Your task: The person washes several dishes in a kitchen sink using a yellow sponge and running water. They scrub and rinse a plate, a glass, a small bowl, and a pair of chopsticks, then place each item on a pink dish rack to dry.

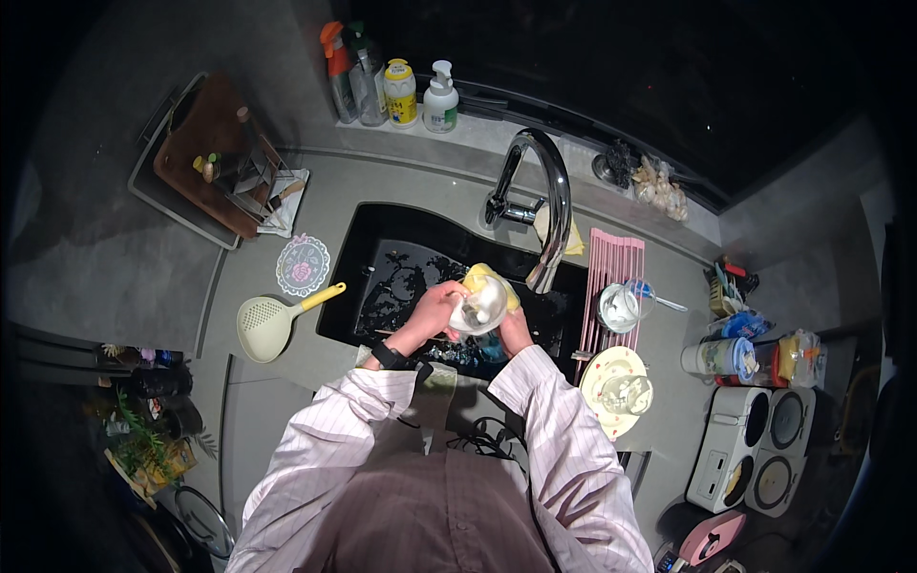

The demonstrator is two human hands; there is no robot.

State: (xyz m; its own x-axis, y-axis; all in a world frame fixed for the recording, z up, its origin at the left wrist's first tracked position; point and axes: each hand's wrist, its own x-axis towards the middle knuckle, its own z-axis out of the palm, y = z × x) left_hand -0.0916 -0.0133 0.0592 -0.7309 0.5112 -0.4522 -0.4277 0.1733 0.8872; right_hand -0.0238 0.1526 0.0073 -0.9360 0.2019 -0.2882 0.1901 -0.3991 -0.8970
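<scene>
Over the black sink (387, 251) I hold a clear glass bowl or cup (478, 308) with white foam in it. My left hand (431, 314), with a dark watch on its wrist, grips its left side. On the right, my right hand (514, 331) presses a yellow cloth or sponge (487, 273) around the far side of the glass. Most of the right fingers are hidden behind the glass and cloth. Just beyond, the chrome faucet (555, 208) arches over the sink; whether water runs from it I cannot tell.
Right of the sink, a pink roll-up rack (602, 258) lies near glass vessels (617, 308) and a plate (602, 365) bearing another glass (627, 395). A slotted scoop (266, 329) and round doily (303, 265) are at left. Bottles, including a white pump bottle (440, 100), line the back ledge.
</scene>
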